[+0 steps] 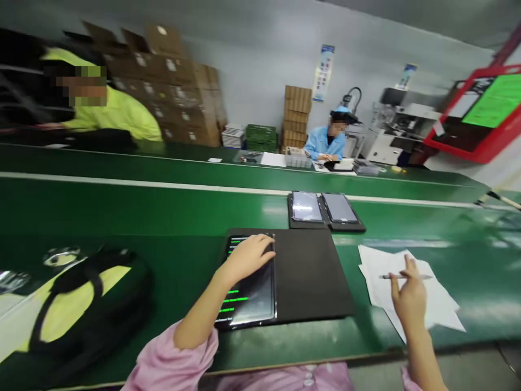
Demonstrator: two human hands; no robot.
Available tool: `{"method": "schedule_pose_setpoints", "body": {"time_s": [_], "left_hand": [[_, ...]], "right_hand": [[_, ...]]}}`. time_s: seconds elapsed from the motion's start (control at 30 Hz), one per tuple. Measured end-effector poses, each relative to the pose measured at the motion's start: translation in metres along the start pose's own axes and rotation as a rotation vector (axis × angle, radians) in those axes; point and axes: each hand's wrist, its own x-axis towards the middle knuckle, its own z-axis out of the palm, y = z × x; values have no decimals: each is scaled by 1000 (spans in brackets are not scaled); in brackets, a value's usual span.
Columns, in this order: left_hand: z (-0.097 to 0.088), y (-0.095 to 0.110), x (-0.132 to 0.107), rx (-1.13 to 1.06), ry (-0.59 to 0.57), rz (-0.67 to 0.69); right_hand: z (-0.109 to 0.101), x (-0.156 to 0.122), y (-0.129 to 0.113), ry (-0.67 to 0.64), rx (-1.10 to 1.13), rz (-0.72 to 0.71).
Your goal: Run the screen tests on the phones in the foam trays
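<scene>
Already lit, the black glass tablet (258, 293) lies on the flat black mat (313, 277) under the loose, empty left hand (247, 259); right of the mat, the right hand (410, 296) pinches a silver pen (401, 277) over white paper (438, 298), writing indiscernible

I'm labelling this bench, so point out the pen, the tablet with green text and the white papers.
Pen (401, 277): head view, on its shaft.
Tablet with green text (257, 290): head view, on its dark screen.
White papers (375, 282): head view, on their bare left part.

left hand (248, 256): palm down, angled rightward | right hand (411, 297): curled, pinching | hands well apart
</scene>
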Motion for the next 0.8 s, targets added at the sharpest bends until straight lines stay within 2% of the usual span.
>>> {"method": "schedule_pose_setpoints", "body": {"time_s": [0.03, 0.1, 0.2, 0.27, 0.37, 0.47, 0.53, 0.6, 0.67, 0.73, 0.8], "left_hand": [[3, -16, -1, 11, 7, -73], [11, -32, 7, 40, 12, -136], [27, -31, 35, 74, 20, -162], [36, -25, 54, 100, 13, -197], [43, -18, 69, 140, 8, -253], [44, -18, 71, 157, -3, -268], [44, -18, 70, 168, -15, -270], [46, -16, 73, 183, -18, -278], [47, -14, 77, 193, -16, -299], [48, -17, 77, 170, -15, -301], [50, -29, 62, 94, -1, -256]], "right_hand": [[21, 7, -4, -40, 1, -47], [55, 15, -10, -188, 11, -86], [77, 18, -3, -414, 39, 27], [76, 22, 14, -479, 7, 216], [65, 31, 55, -574, -67, 509], [55, 42, 94, -681, -156, 648], [54, 49, 105, -620, -308, 680], [56, 57, 95, -520, -336, 660], [61, 61, 64, -533, -110, 599], [67, 59, 20, -699, 204, 545], [68, 46, -22, -953, 392, 463]]}}
